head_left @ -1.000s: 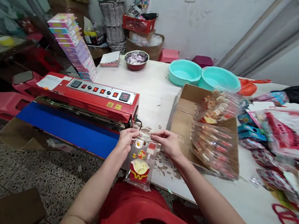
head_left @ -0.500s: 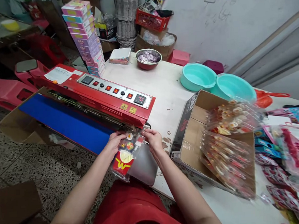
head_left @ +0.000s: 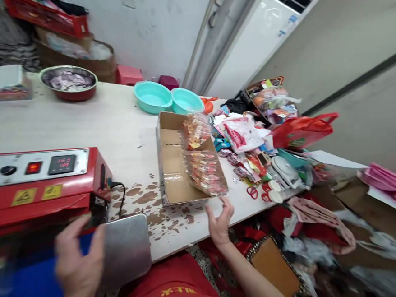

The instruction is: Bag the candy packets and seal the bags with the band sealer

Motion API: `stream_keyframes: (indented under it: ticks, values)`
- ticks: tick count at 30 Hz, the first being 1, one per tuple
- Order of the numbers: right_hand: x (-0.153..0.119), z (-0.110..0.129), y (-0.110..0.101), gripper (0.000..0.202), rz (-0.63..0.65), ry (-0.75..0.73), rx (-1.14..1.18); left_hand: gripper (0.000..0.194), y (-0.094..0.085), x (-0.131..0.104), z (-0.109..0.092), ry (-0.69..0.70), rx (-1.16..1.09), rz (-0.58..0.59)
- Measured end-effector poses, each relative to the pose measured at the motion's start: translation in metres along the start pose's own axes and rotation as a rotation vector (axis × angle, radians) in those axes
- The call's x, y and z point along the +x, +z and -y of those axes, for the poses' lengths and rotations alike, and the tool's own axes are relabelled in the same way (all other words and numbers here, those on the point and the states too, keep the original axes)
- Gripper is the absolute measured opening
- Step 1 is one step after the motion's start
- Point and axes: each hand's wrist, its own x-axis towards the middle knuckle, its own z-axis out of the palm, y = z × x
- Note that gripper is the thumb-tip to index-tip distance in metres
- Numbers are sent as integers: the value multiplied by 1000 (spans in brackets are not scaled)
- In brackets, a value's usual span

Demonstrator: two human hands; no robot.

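Observation:
My left hand hovers beside the red sealing machine, over its blue belt and the metal plate. It is blurred, but its fingers are apart and nothing is in them. Off to the right, my right hand is held with fingers spread, empty, just below the near corner of an open cardboard box. In the box's right half lie two rows of clear packets with small coloured pieces inside. The packet at the sealer's end is out of clear sight, with a dark blur at the left edge.
Two turquoise basins stand behind the box. A metal bowl of small sachets is at the back left. Piled bags and packages cover the table's right side, with red scissors and paper cups near the front edge.
My view has swung right. Both hands have let go of the clear packet at the sealer; my right hand has moved right to the cardboard box, and my left hand has stayed near the machine.

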Motion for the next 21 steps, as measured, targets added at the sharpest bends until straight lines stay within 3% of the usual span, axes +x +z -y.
stream_keyframes:
  ticks: [2,5,7,10,12,15,18,21]
  values:
    - [18,-40,-19,63,-102,254,17,45,56,-8,-67,263,-194,226]
    - [44,-75,-28,66,-27,613,220,46,141,-14,-152,537,-236,539]
    - [60,-83,-28,67,63,691,334,57,186,-19,-190,604,-154,730]
    - [81,-81,-27,62,135,709,452,73,231,-30,-226,612,-48,904]
    - [93,-75,-27,59,158,731,534,67,251,-36,-239,600,-4,900]
    - [107,-69,-24,58,225,740,637,47,274,-31,-247,590,4,743]
    - [119,-70,-8,60,248,670,668,36,295,-3,-246,575,-58,571]
    - [130,-79,22,69,176,585,627,31,313,38,-247,538,-111,520]
